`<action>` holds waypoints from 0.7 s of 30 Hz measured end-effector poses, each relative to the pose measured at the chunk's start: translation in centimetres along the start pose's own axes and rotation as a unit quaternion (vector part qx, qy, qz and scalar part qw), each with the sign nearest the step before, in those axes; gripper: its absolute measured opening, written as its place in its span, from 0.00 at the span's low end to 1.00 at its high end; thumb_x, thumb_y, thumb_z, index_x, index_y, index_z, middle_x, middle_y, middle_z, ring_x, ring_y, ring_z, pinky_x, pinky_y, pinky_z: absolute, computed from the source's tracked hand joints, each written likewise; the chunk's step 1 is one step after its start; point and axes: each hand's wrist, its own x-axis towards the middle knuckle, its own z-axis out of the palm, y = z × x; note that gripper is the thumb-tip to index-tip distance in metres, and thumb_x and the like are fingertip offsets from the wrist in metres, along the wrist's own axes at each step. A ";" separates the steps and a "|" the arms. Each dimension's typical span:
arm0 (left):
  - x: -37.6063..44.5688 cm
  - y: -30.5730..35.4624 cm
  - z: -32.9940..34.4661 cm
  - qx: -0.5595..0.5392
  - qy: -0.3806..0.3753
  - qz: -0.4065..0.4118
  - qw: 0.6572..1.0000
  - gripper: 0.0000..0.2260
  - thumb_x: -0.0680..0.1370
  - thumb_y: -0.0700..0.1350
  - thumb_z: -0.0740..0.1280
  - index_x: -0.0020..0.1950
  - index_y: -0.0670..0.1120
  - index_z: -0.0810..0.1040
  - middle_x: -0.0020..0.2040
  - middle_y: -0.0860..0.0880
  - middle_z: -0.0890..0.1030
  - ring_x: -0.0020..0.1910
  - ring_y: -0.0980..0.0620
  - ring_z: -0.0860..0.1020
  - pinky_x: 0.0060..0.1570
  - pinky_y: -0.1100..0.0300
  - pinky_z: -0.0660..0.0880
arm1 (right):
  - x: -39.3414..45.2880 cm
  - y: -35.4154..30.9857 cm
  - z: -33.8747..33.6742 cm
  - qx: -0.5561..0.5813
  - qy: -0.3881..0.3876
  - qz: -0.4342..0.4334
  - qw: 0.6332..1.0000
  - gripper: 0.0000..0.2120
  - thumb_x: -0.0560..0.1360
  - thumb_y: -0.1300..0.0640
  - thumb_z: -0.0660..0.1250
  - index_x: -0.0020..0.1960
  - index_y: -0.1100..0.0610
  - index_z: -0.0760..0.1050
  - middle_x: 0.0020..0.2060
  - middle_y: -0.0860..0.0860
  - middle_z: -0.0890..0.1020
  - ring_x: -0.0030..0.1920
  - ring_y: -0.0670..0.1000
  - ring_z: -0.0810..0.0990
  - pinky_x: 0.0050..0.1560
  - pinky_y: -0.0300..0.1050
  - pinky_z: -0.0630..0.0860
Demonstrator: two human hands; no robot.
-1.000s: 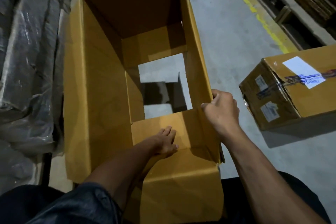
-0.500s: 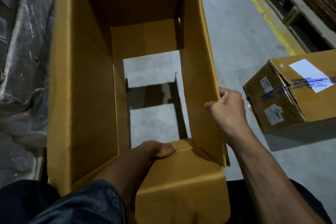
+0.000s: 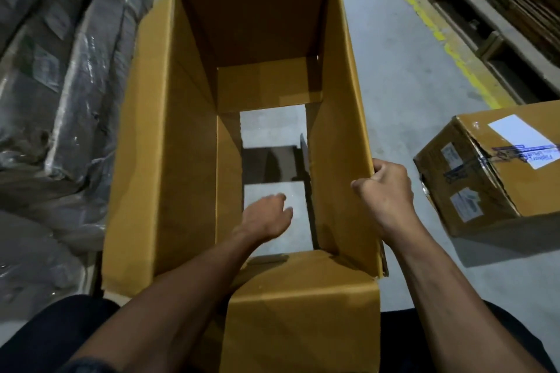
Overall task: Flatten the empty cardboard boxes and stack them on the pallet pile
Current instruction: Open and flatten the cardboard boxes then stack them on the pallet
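A large empty cardboard box (image 3: pixel 178 136) stands upright in front of me, open at the top. Its bottom flaps hang open, so the grey floor shows through the middle. My right hand (image 3: pixel 386 189) grips the top edge of the box's right wall, fingers curled over it. My left hand (image 3: pixel 266 218) reaches down inside the box with loosely bent fingers, above the bottom opening, and holds nothing. The near wall of the box (image 3: pixel 303 318) lies against my legs.
A taped cardboard box (image 3: pixel 497 166) with white labels sits on the floor at the right. Plastic-wrapped goods (image 3: pixel 54 94) line the left side. A yellow floor line (image 3: pixel 448 48) and wooden pallets with stacked cardboard (image 3: pixel 515 0) run along the far right.
My left hand pushed the near bottom flap down and out, then came off it and now hangs free over the open bottom. The right hand kept its grip on the right wall.
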 end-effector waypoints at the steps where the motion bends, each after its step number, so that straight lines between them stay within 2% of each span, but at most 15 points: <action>1: -0.8 0.3 -1.5 0.013 0.064 0.012 0.998 0.18 0.84 0.51 0.58 0.71 0.45 0.71 0.68 0.44 0.76 0.63 0.46 0.76 0.61 0.52 0.73 | -0.2 -0.2 0.0 0.003 0.000 0.003 1.000 0.13 0.79 0.63 0.67 0.59 0.50 0.77 0.40 0.45 0.77 0.36 0.44 0.74 0.34 0.40 0.69; 3: -2.0 0.5 -4.3 0.067 0.181 0.032 0.981 0.13 0.83 0.49 0.59 0.63 0.45 0.75 0.62 0.45 0.79 0.59 0.49 0.76 0.60 0.54 0.73 | -0.4 -0.4 -0.1 0.014 0.002 0.012 1.000 0.12 0.78 0.62 0.68 0.61 0.53 0.78 0.43 0.48 0.79 0.39 0.47 0.76 0.39 0.43 0.72; 4: -2.5 0.1 -5.6 0.108 0.225 0.031 0.968 0.14 0.82 0.50 0.59 0.64 0.46 0.75 0.64 0.44 0.77 0.64 0.48 0.74 0.67 0.52 0.70 | -0.6 -0.6 -0.1 0.020 0.003 0.018 1.000 0.12 0.78 0.62 0.69 0.61 0.54 0.78 0.44 0.49 0.79 0.40 0.49 0.76 0.42 0.45 0.73; 6: -3.4 -1.1 -7.9 0.182 0.273 0.002 0.945 0.21 0.83 0.52 0.58 0.73 0.46 0.68 0.76 0.43 0.66 0.78 0.44 0.58 0.77 0.45 0.53 | -0.9 -0.8 -0.1 0.036 0.004 0.031 0.999 0.12 0.78 0.61 0.69 0.61 0.56 0.78 0.42 0.48 0.78 0.41 0.50 0.76 0.45 0.48 0.74; 8: -4.1 -2.8 -9.5 0.204 0.317 -0.024 0.926 0.27 0.83 0.53 0.57 0.80 0.45 0.57 0.81 0.43 0.52 0.81 0.43 0.45 0.77 0.47 0.41 | -1.1 -0.8 0.0 0.046 0.011 0.040 0.998 0.12 0.78 0.61 0.69 0.61 0.56 0.77 0.39 0.45 0.76 0.38 0.47 0.76 0.44 0.47 0.73; 11: -5.2 -5.0 -10.9 0.240 0.332 -0.008 0.912 0.32 0.82 0.52 0.58 0.81 0.42 0.49 0.82 0.41 0.44 0.80 0.42 0.41 0.77 0.48 0.40 | -1.3 -1.0 0.3 0.047 0.013 0.051 0.998 0.14 0.78 0.60 0.69 0.63 0.57 0.77 0.43 0.48 0.78 0.41 0.51 0.77 0.46 0.49 0.73; 13: -4.8 -6.2 -11.2 0.243 0.336 -0.007 0.910 0.34 0.81 0.50 0.61 0.81 0.42 0.48 0.81 0.41 0.44 0.80 0.41 0.42 0.77 0.45 0.45 | -1.3 -1.0 0.7 0.040 0.013 0.060 0.997 0.15 0.78 0.60 0.69 0.64 0.57 0.77 0.47 0.51 0.79 0.44 0.53 0.76 0.48 0.49 0.73; 15: -4.0 -7.2 -11.8 0.198 0.339 -0.025 0.920 0.36 0.79 0.47 0.64 0.81 0.40 0.48 0.81 0.38 0.48 0.80 0.38 0.48 0.77 0.43 0.52 | -1.0 -0.8 1.3 0.038 0.014 0.069 0.997 0.15 0.79 0.60 0.69 0.65 0.57 0.76 0.50 0.52 0.79 0.46 0.54 0.76 0.48 0.50 0.72; 17: -3.0 -8.2 -12.5 0.093 0.347 -0.059 0.932 0.37 0.79 0.44 0.66 0.80 0.39 0.47 0.80 0.37 0.51 0.77 0.39 0.59 0.74 0.43 0.61 | -0.4 -0.7 2.0 0.029 0.012 0.077 0.997 0.16 0.79 0.60 0.69 0.66 0.57 0.76 0.49 0.51 0.78 0.46 0.53 0.75 0.49 0.50 0.71; 18: -2.5 -8.6 -13.0 0.029 0.342 -0.094 0.935 0.37 0.79 0.44 0.67 0.80 0.39 0.49 0.79 0.37 0.55 0.71 0.41 0.67 0.69 0.44 0.68 | -0.2 -0.8 2.2 0.028 0.011 0.080 0.996 0.15 0.79 0.60 0.68 0.66 0.57 0.76 0.48 0.51 0.77 0.46 0.53 0.75 0.50 0.50 0.71; 19: -1.7 -9.1 -13.6 -0.022 0.331 -0.139 0.933 0.34 0.79 0.45 0.68 0.79 0.40 0.53 0.77 0.37 0.61 0.64 0.44 0.73 0.61 0.45 0.73 | 0.2 -0.9 2.6 0.028 0.007 0.087 0.996 0.15 0.79 0.60 0.68 0.65 0.56 0.76 0.48 0.51 0.78 0.46 0.53 0.75 0.51 0.51 0.72; 21: -0.2 -10.1 -14.6 -0.051 0.300 -0.195 0.932 0.21 0.80 0.48 0.68 0.69 0.41 0.68 0.62 0.39 0.76 0.52 0.44 0.77 0.50 0.47 0.75 | 0.8 -1.6 3.0 0.023 -0.001 0.099 0.995 0.14 0.79 0.59 0.68 0.65 0.56 0.77 0.50 0.52 0.80 0.48 0.54 0.77 0.55 0.54 0.74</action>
